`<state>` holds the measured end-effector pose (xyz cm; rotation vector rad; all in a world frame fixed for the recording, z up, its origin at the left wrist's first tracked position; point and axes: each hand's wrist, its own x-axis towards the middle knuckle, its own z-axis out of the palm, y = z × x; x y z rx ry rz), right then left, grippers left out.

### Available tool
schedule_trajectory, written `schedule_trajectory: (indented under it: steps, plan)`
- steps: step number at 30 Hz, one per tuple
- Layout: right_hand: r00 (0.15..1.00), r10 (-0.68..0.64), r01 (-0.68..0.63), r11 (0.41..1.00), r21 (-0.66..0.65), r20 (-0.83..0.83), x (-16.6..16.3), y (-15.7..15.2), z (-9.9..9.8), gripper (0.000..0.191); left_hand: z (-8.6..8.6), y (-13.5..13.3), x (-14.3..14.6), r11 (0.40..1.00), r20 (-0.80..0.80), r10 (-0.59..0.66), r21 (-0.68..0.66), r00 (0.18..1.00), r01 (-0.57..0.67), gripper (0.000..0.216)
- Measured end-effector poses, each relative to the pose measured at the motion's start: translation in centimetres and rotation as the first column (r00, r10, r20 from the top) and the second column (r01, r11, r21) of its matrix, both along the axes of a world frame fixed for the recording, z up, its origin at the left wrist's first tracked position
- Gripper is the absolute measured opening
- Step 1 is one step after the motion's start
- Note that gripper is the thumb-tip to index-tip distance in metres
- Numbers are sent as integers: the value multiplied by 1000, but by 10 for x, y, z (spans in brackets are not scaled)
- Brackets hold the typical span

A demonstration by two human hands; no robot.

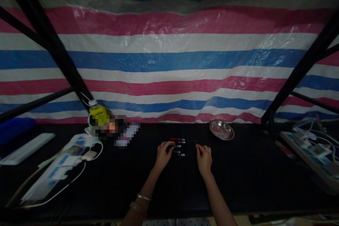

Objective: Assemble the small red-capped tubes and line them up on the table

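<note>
My left hand is closed at the left end of a row of small pieces, thumb and index finger around the dark end of a silver-tipped stick. Above it in the row lies a red stick with a silver end; below are more dark pieces with silver ends. To the right of the row, my right hand rests low over the black table with thumb and index finger pinched together. A tiny dark thing shows at those fingertips, too dim to name.
A round metal dish stands behind my right hand. On the left are a power strip with cords, a yellow bottle and a blurred packet. Another power strip lies far right. Striped sheeting hangs behind the black table.
</note>
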<state>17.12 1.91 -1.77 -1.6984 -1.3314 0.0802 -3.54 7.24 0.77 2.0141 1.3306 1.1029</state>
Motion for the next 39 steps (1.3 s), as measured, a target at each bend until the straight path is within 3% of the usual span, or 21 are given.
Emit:
schedule_trajectory:
  steps: [6, 10, 13, 20, 27, 39]
  plan:
    - [998, -3, 6, 999, -40, 61, 1, 2, -3, 32, -5, -2, 1, 991, -34, -133, 28, 990, 134, 33]
    - [994, -22, 31, 996, -78, 106, 1, 2, -3, 32, -8, -2, 2, 985, -79, -155, 64, 985, 160, 36]
    - [990, -27, 44, 991, -123, 138, 0, 2, -1, 34, -4, -7, 3, 990, -141, -79, 102, 987, 94, 32]
    - [986, -38, 75, 972, -222, 164, -1, 2, 4, 38, -2, -10, 1, 967, -200, 252, 86, 947, -240, 25]
    - [988, -33, 67, 973, -220, 153, -2, 0, 5, 37, -16, 0, -2, 972, -41, 226, 74, 973, -222, 23]
    - [992, -28, 50, 982, -180, 124, -2, 0, 7, 38, -12, -2, -1, 984, 6, 174, 45, 985, -174, 21]
